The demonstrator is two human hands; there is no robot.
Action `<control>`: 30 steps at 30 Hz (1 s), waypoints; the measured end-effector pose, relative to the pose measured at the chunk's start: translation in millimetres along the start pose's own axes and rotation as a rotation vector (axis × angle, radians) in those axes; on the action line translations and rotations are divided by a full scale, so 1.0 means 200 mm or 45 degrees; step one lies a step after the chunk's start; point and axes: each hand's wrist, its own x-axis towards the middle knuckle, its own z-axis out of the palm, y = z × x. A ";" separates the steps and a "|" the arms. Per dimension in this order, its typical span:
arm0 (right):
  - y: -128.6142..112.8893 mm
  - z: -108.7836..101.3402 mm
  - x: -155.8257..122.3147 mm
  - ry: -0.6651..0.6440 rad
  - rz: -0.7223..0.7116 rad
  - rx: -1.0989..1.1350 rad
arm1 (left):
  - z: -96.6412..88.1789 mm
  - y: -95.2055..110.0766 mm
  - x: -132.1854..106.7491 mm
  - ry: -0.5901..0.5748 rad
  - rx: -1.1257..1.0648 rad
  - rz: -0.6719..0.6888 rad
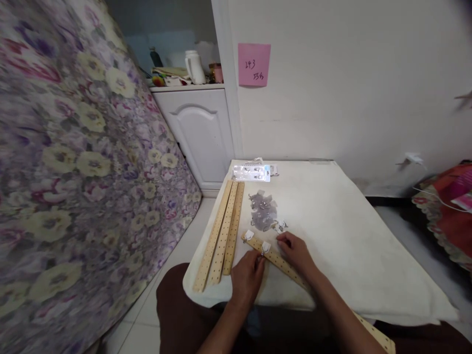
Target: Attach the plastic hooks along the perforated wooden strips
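Observation:
A long perforated wooden strip [282,264] lies slantwise at the table's near side and runs under my right forearm past the edge. Two white cards sit on its far end: one card [249,235] at the tip, another card [265,247] with a small metal piece. My left hand [247,278] is closed at the strip's near edge, its fingertips beside that second card. Just beyond the strip, my right hand [296,250] has curled fingers pinched low over the table; anything in them is too small to make out. Small white-and-metal pieces [280,226] lie close to its fingertips.
Three more perforated wooden strips [220,236] lie lengthwise at left. Behind my hands is a pile of clear small bags [263,211] with metal bits. Clear packaging [251,172] rests at the far edge of the cloth-covered table [332,221]. A floral curtain [92,162] hangs left.

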 end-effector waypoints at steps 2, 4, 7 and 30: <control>0.05 -0.06 0.02 0.036 0.036 -0.055 | 0.00 0.00 0.00 0.007 -0.007 -0.002; 0.08 -0.11 0.05 0.058 0.064 -0.108 | 0.01 0.00 0.00 0.013 -0.010 -0.006; 0.09 -0.13 0.08 0.094 0.093 -0.168 | 0.00 -0.01 0.00 0.016 -0.010 -0.009; 0.05 -0.18 0.01 0.247 0.121 0.092 | -0.01 -0.02 -0.02 0.055 -0.086 -0.036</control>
